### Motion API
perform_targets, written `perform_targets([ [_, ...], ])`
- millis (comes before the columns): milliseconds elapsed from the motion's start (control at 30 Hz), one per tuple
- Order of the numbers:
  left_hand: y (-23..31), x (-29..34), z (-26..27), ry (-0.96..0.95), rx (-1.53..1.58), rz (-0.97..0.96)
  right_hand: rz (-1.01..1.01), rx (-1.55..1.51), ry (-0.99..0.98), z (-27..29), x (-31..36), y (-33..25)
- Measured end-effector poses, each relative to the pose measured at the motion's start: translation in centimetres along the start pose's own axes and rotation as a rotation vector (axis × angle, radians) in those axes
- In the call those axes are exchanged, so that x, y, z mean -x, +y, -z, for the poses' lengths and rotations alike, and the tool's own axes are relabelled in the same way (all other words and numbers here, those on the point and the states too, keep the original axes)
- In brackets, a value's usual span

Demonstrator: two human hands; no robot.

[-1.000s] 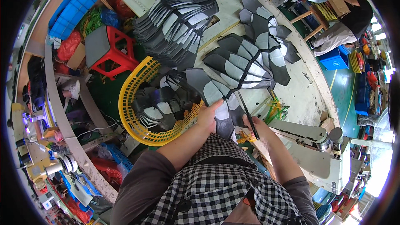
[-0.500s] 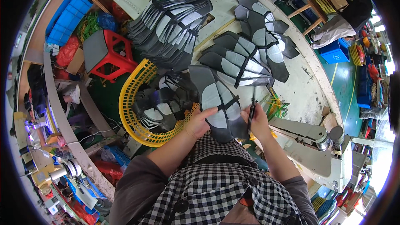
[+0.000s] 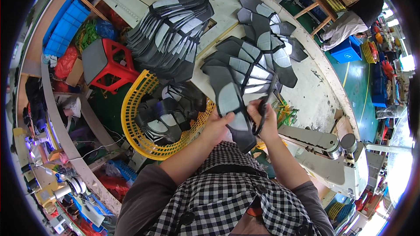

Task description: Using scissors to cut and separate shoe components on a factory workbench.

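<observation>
My left hand (image 3: pixel 216 128) grips the lower left edge of a sewn dark-grey and silver fabric piece (image 3: pixel 229 98), thumb on top. In my right hand (image 3: pixel 268 124) is a pair of black-handled scissors (image 3: pixel 262 112), blades pointing up and away; motion blurs them. The right fingers are close against the piece's right edge; whether they pinch it I cannot tell. Just beyond lie several similar pieces (image 3: pixel 253 73), fanned out on the white table (image 3: pixel 311 100). A tall stack of like pieces (image 3: pixel 175 32) stands to the far left of them.
A yellow plastic basket (image 3: pixel 127 112) holding more dark pieces sits left of my left forearm. Behind it is a red and grey stool (image 3: pixel 105 63). A sewing machine (image 3: pixel 315 142) reaches in from the right, near green and yellow strips (image 3: pixel 286 116).
The held piece has turned to a narrower, more slanted view. My right hand and the scissors have shifted left against its edge. The whole view has swung slightly.
</observation>
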State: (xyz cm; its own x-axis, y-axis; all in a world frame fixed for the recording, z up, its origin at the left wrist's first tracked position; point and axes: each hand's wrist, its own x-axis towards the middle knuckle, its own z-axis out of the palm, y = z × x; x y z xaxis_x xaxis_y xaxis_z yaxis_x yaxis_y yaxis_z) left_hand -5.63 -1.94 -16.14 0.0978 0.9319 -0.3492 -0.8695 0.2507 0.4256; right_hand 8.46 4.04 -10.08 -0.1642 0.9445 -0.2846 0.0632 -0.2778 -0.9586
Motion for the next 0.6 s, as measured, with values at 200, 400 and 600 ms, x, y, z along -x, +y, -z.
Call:
perform_targets([
  [200,-2.8,-6.5,0.8,0.316,0.227,-0.202,0.284,0.842,0.262,1.4,-6.5,-0.5],
  [400,-3.0,-7.8,-0.9,0.430,0.359,-0.007,0.390,0.854,0.333,1.7,-11.6,1.5],
  [600,-0.1,-10.0,-0.5,0.631,0.132,0.233,0.130,1.051,0.294,0.9,-11.3,2.5],
])
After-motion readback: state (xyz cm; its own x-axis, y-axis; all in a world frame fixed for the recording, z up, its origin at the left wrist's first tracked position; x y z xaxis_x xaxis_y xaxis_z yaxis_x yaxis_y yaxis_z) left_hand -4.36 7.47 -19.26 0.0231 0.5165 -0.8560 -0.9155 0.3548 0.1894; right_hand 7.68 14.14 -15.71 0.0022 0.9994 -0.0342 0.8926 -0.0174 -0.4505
